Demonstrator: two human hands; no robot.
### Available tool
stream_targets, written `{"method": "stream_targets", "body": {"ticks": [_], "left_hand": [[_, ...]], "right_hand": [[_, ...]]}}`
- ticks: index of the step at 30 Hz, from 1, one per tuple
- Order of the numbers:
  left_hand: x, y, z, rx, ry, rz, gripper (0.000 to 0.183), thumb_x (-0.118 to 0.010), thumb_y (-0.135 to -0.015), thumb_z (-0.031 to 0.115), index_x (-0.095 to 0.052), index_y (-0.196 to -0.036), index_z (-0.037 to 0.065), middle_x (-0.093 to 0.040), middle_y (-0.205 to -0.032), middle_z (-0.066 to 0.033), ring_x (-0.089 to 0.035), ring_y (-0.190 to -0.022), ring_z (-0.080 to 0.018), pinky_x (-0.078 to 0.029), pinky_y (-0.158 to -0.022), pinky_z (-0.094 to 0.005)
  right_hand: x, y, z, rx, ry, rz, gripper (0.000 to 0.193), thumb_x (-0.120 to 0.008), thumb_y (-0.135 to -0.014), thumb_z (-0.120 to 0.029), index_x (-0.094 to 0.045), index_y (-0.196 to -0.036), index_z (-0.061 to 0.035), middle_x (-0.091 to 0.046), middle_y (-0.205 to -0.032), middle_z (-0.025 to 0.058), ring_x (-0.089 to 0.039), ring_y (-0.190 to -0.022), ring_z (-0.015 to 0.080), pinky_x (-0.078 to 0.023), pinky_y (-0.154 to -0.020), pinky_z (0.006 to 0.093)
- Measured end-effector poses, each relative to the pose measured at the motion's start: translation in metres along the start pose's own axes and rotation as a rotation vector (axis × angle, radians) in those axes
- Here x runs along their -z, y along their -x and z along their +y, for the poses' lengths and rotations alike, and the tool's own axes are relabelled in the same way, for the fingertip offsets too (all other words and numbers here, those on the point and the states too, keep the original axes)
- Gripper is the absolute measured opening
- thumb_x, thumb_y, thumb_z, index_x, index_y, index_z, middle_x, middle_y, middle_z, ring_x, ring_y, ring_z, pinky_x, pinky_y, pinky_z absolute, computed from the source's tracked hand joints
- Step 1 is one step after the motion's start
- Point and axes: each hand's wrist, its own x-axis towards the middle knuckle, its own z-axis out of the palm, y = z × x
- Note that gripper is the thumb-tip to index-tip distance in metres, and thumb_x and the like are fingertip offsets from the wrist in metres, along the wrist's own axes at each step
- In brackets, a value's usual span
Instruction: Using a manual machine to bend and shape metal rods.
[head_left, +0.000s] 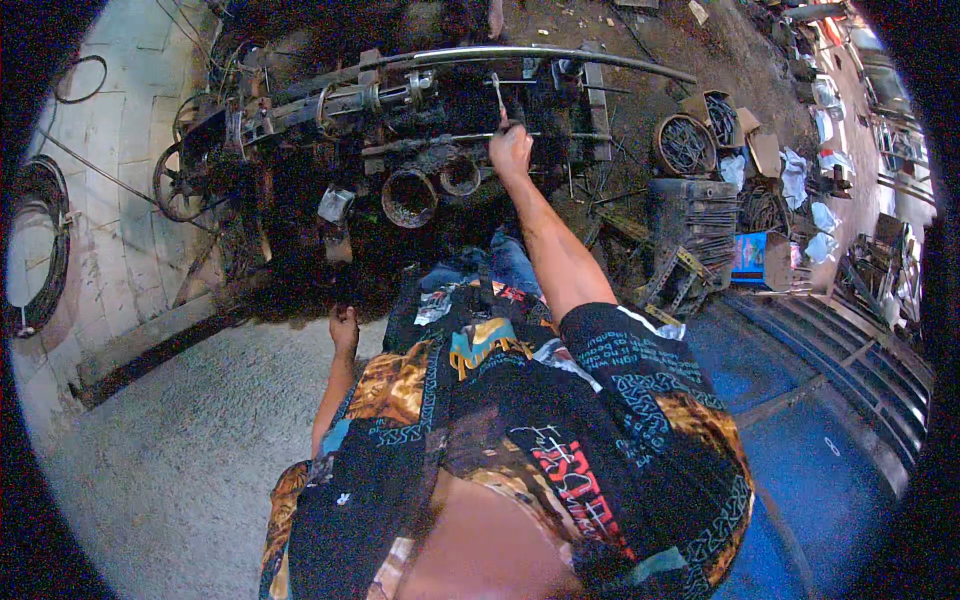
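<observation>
My right hand reaches far forward over a dark, greasy machine with long metal bars. It is closed round a slim metal tool that looks like a wrench, its pale end pointing away from me beside a thin rod. Two round, open pipe ends face me just left of that arm. My left hand hangs low at my left side, fingers curled, by the machine's shadowed near edge. What it holds, if anything, is lost in the dark. A pale metal piece sits beyond it.
A long pipe crosses the far side. A handwheel stands at the left, near a wall with a coiled black hose. On the right are a round basket of metal pieces, cardboard boxes and a blue sheet-metal surface.
</observation>
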Motion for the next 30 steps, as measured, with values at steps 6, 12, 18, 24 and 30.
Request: {"method": "stream_targets", "body": {"ticks": [6,12,18,24,30], "left_hand": [[-0.002,0.010,0.054,0.228,0.155,0.024,0.056,-0.061,-0.089,0.026,-0.038,-0.133,-0.001,-0.059,-0.086,-0.0073,-0.052,-0.063,-0.0122,-0.044,-0.055,-0.0270],[0.005,0.004,0.024,0.185,0.059,0.025,0.056,-0.061,-0.089,0.025,-0.038,-0.134,0.001,-0.060,-0.084,-0.0060,-0.055,-0.068,-0.0126,-0.046,-0.061,-0.0268],[0.002,0.008,0.043,0.175,0.079,0.031,0.058,-0.061,-0.089,0.023,-0.036,-0.134,-0.003,-0.060,-0.080,-0.0052,-0.057,-0.073,-0.0122,-0.047,-0.067,-0.0268],[0.006,0.016,0.049,0.255,0.244,-0.023,0.057,-0.061,-0.089,0.020,-0.035,-0.134,-0.004,-0.056,-0.081,-0.0057,-0.055,-0.067,-0.0127,-0.047,-0.060,-0.0265],[0.005,0.012,0.062,0.254,0.325,0.020,0.057,-0.062,-0.089,0.020,-0.035,-0.134,-0.004,-0.056,-0.086,-0.0069,-0.055,-0.066,-0.0129,-0.047,-0.058,-0.0271]], "right_hand": [[-0.006,0.023,0.050,-0.021,0.093,-0.038,0.027,-0.051,-0.085,-0.020,-0.062,-0.096,0.0016,-0.061,-0.091,0.0298,-0.056,-0.086,0.0478,-0.043,-0.080,0.0535],[0.009,-0.006,-0.004,0.053,-0.089,0.108,0.036,-0.048,-0.091,-0.033,-0.062,-0.093,0.0001,-0.061,-0.089,0.0311,-0.056,-0.089,0.0477,-0.043,-0.079,0.0529],[0.004,0.023,0.039,-0.077,-0.012,0.026,0.023,-0.054,-0.080,-0.019,-0.058,-0.088,0.0016,-0.060,-0.088,0.0311,-0.056,-0.086,0.0474,-0.043,-0.074,0.0559],[0.010,-0.002,0.007,0.003,0.003,0.137,0.036,-0.046,-0.092,-0.030,-0.062,-0.090,0.0029,-0.060,-0.094,0.0305,-0.054,-0.095,0.0475,-0.042,-0.083,0.0516],[0.003,0.002,0.048,-0.071,0.065,0.055,0.024,-0.054,-0.077,-0.015,-0.059,-0.094,0.0013,-0.062,-0.090,0.0277,-0.058,-0.085,0.0456,-0.046,-0.079,0.0523]]}}
